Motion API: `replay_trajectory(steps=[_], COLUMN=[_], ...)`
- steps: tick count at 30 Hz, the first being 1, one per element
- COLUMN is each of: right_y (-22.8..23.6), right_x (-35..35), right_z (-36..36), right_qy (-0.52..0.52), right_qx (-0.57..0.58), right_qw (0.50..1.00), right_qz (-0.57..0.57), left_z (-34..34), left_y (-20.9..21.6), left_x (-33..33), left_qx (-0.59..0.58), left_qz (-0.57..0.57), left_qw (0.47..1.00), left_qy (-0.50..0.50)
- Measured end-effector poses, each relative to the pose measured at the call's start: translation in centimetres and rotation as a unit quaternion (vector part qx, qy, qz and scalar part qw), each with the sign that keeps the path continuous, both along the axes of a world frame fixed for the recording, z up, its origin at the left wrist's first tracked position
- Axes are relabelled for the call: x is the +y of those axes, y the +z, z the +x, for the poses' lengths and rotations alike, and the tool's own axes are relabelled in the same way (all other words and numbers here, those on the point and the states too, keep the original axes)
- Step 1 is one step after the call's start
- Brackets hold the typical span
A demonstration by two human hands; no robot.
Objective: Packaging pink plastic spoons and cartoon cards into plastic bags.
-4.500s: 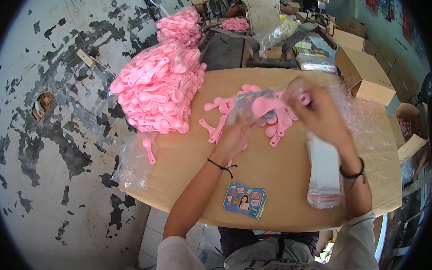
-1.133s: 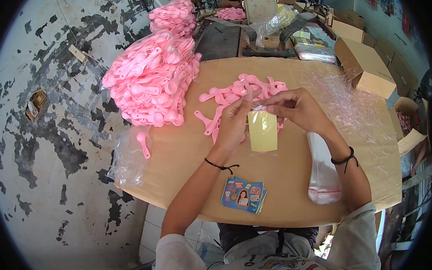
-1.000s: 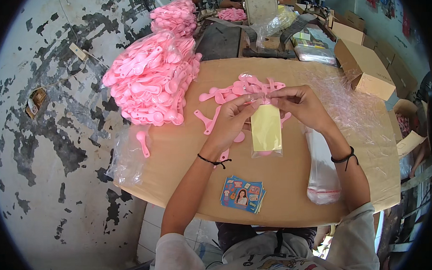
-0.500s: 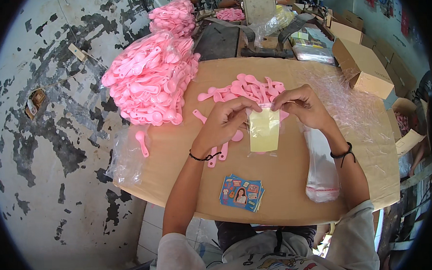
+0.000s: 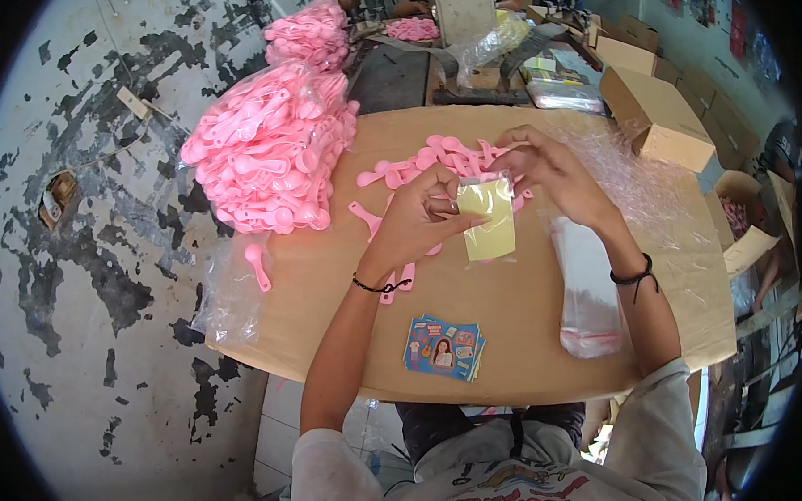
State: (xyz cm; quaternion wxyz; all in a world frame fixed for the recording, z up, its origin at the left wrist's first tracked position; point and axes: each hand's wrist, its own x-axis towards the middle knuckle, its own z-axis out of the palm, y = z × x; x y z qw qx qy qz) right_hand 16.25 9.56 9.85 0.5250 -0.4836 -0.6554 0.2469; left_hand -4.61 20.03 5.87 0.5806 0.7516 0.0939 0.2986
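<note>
A small clear plastic bag with a plain yellow card [image 5: 488, 233] inside hangs upright over the table. My left hand [image 5: 420, 209] pinches it by its left side, thumb across the front. Beside the bag's top right corner is my right hand [image 5: 550, 174], fingers bent close together; whatever lies between its fingertips is too small to make out. Behind both hands spreads a loose heap of pink plastic scoops [image 5: 450, 152]; a few more lie under my left hand. A stack of flat clear bags [image 5: 587, 292] rests near my right forearm. Blue printed cards [image 5: 441, 347] are stacked toward the front edge.
Large clear sacks of pink scoops [image 5: 267, 153] stand at the table's back left. One lone scoop [image 5: 258, 267] lies by a crumpled plastic sheet [image 5: 227, 298]. Plastic film [image 5: 626, 182] covers the right side, near an open cardboard box [image 5: 657, 118]. The peeling wall [image 5: 107, 290] borders the left.
My right hand has moved slightly up and away from the bag's top edge. My left thumb now lies across the bag's front. The bag has risen a little.
</note>
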Motion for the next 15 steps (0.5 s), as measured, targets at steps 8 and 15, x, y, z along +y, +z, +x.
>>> replay_trajectory(steps=[8,15], right_y=[1.4,-15.6], right_x=[-15.0,-44.9], right_z=[0.2,4.9], right_qy=[-0.172,-0.328], right_qx=[-0.078,0.224], right_qw=[0.974,0.867], right_qz=[-0.126,-0.301], left_z=[0.5,2.1], left_y=[-0.7,-1.6], left_x=[-1.2,-2.3], left_qx=[-0.054,0.059], left_qz=[-0.087,0.104], left_qw=[0.993,0.988], left_qy=[-0.065,-0.096])
